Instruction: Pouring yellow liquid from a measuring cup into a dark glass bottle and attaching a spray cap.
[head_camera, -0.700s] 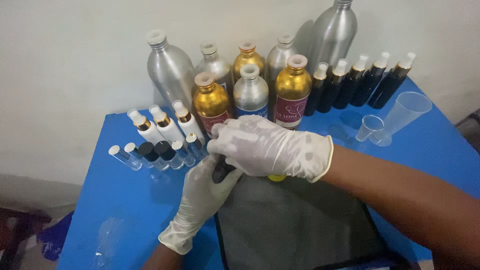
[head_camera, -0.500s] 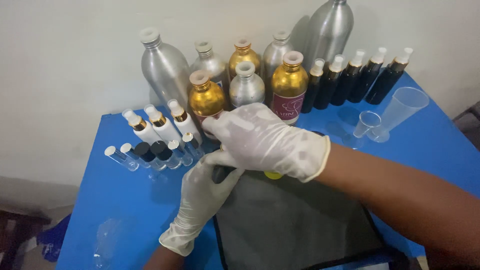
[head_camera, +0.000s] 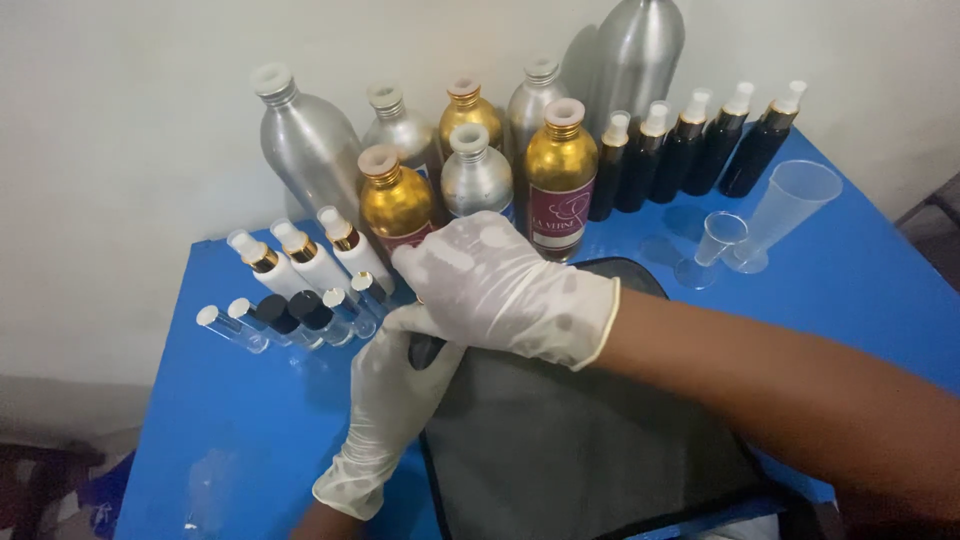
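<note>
At frame centre the gloved right hand lies curled over the gloved left hand, which closes around a small dark bottle at the upper left edge of the dark grey mat on the blue tabletop; whether the right hand grips anything I cannot tell. Behind them stand gold metal bottles with maroon labels and tall silver aluminium bottles. White spray bottles lean at left, black spray bottles and clear plastic measuring cups at upper right.

The light is soft and even, a little dim, seemingly from above and in front. Soft highlights sit on the silver bottles and gold bottles. A tall bottle casts a faint shadow on the white wall. The gloved hands look slightly smeared, and the whole picture is mildly soft.
</note>
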